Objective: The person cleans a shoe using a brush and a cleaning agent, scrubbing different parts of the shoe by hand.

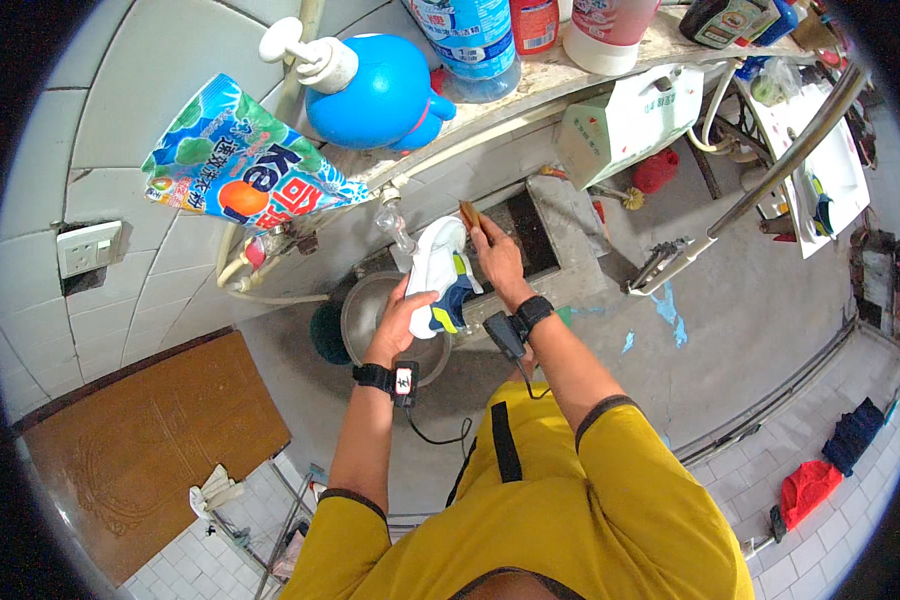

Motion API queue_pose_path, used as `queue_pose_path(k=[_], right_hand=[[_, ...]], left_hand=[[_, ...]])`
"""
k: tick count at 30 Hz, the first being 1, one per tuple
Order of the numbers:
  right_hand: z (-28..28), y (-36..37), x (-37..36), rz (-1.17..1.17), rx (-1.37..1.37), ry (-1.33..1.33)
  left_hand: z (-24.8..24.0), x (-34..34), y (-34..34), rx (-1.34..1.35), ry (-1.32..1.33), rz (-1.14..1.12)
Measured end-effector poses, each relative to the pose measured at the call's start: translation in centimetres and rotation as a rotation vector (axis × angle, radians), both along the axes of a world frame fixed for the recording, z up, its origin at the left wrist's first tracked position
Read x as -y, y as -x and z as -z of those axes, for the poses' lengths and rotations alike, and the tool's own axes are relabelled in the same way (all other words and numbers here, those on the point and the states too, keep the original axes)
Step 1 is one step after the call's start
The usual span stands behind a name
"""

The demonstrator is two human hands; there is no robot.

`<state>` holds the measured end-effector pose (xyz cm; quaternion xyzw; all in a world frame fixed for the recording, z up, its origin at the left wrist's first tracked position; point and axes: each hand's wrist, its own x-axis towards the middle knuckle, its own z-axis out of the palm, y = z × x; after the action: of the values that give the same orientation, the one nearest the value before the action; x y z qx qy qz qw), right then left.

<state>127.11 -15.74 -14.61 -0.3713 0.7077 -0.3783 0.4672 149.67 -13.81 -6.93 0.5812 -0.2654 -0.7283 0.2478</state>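
My left hand grips a white sneaker with navy and yellow-green patches, thumb laid across its side. The shoe is held above a round metal basin. Beside the toe end, my right hand is closed on a small brown brush; its bristles do not show clearly. Just left of the shoe is a tap, with something clear, water or a plastic piece, below its mouth. Both wrists wear black straps with small devices.
A ledge above carries a blue pump bottle, a detergent pouch and several bottles. A metal pole slants at the right. A dark green container stands beside the basin. A brown board lies at lower left; a white box hangs below the ledge.
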Motion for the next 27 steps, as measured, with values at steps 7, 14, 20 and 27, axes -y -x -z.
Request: queue_pose_path(k=[7, 14, 20, 27], right_hand=[[-4.1, -1.9, -2.1, -0.277, -0.286, 0.115], [-1.4, 1.6, -0.3, -0.272, -0.428, 0.081], [-3.2, 0.3, -0.4, -0.373, -0.317, 0.095], [-2.1, 5.5, 2.6, -0.697, 0.135, 0.281]], left_hand=[[1.5, -1.1, -0.4, -0.024, -0.022, -0.068], [0.4, -0.4, 0.8, -0.026, -0.012, 0.038], [0.1, 1.3, -0.1, 0.137, -0.002, 0.205], [-1.3, 5.4, 0.4, 0.046, 0.011, 0.550]])
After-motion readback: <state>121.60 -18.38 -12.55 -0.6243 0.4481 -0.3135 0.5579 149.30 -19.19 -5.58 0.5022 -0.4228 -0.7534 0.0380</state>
